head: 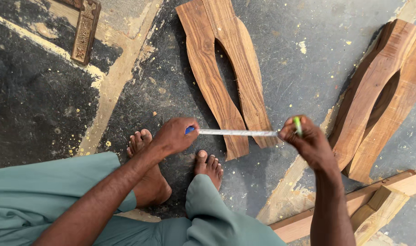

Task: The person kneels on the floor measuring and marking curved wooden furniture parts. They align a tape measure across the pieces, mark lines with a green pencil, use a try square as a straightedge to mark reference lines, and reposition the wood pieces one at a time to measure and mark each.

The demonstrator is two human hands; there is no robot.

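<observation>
We've got 2 curved wooden pieces [226, 73] lying on the floor [290, 50], touching at the far ends and bowed apart in the middle, near ends just in front of our feet [208, 165]. We're holding a tape measure blade [237, 132] stretched just above those near ends. Left hand [173, 135] pinches the blue end of the blade, fingers pressed together; right hand [308, 141] is closed around it on the other side, with a green pencil [298, 125] tucked in the same grip.

To do it well, in our judgement: keep the blade taut and level, square across both pieces, lower it until it touches the wood, zero the blue end on the outer edge, then read straight down.

Hard to make out:
- second pair of curved pieces [381, 100] at the right is cut off by the frame
- light timber frame [353, 205] at the near right, partly hidden by our right arm
- carved dark block [85, 29], far left, cut off
- blade markings unreadable
- tape case not visible
</observation>
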